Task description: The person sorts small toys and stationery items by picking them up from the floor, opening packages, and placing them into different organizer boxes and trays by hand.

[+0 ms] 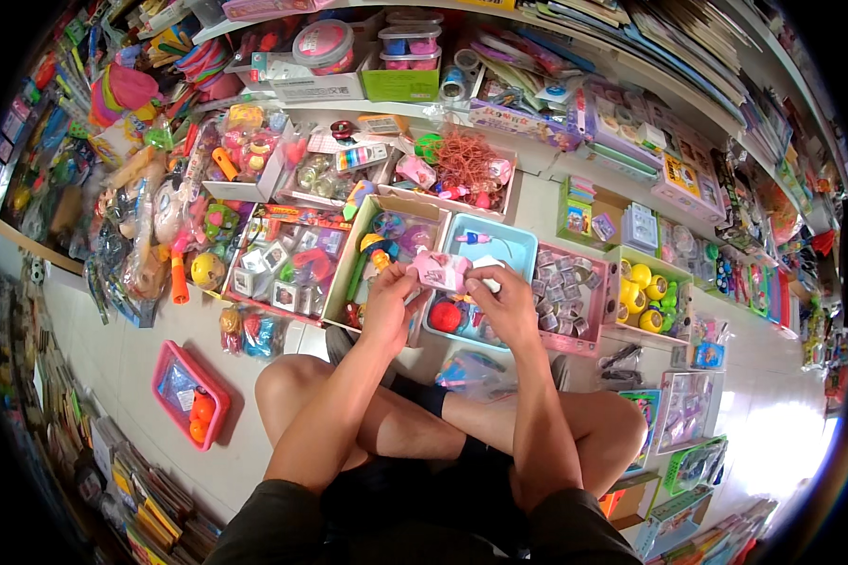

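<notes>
Between my two hands is a small pink packet with printed pictures (442, 272). My left hand (389, 304) pinches its left end with thumb and fingers. At the packet's right end, my right hand (502, 300) grips it, with a white piece, perhaps paper, showing beside the fingers. Both hands are above a light blue plastic tray (528, 247) that holds a red ball (445, 317) and other small toys. Left of the tray stands a green-edged cardboard box (339, 296) of mixed toys; to its right is a pink box (595, 344) full of small clear-wrapped items.
My crossed legs are on the tiled floor below the boxes. A pink basket (219, 417) with orange balls lies to the left. A box of yellow and green toys (636, 289) stands at the right. Packed shelves (396, 106) run along the far side, and bagged toys (141, 212) are heaped at the left.
</notes>
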A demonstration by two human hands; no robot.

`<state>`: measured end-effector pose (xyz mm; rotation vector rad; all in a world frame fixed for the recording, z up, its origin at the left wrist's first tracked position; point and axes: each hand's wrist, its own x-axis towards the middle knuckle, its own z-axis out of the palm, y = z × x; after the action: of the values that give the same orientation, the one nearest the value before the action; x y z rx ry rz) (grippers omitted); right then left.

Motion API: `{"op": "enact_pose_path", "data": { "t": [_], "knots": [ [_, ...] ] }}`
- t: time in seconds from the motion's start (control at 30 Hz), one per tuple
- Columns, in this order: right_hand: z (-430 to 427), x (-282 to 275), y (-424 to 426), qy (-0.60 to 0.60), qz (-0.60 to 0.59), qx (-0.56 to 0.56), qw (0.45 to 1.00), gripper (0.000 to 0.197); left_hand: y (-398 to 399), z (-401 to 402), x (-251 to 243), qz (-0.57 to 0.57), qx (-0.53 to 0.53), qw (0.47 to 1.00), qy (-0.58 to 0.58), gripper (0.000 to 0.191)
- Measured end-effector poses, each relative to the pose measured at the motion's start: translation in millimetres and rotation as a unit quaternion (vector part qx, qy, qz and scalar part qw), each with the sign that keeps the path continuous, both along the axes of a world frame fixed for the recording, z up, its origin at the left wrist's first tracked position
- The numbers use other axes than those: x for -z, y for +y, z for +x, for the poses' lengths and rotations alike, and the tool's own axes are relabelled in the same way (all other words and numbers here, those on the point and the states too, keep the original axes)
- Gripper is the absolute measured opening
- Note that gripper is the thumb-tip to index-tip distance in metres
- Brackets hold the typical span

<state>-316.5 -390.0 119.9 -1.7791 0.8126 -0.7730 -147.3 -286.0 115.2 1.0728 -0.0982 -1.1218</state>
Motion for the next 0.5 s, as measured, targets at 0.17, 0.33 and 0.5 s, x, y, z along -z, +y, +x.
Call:
{"op": "enact_pose_path", "data": {
  "t": [0.17,0.33,0.5],
  "knots": [
    [-15,4,3,-0.063,0.143,0.050,0.987,0.017,8,-20,1,0.010,-0.006,0.996,-0.084,0.034],
    [-32,3,25,-0.145,0.193,0.047,0.969,0.025,9,-26,-2,-0.057,0.013,0.995,0.077,0.049],
    [-43,-26,47,0.021,0.093,0.059,0.994,0.041,16,-24,-17,-0.136,0.106,0.982,0.076,0.048]
  ]
}}
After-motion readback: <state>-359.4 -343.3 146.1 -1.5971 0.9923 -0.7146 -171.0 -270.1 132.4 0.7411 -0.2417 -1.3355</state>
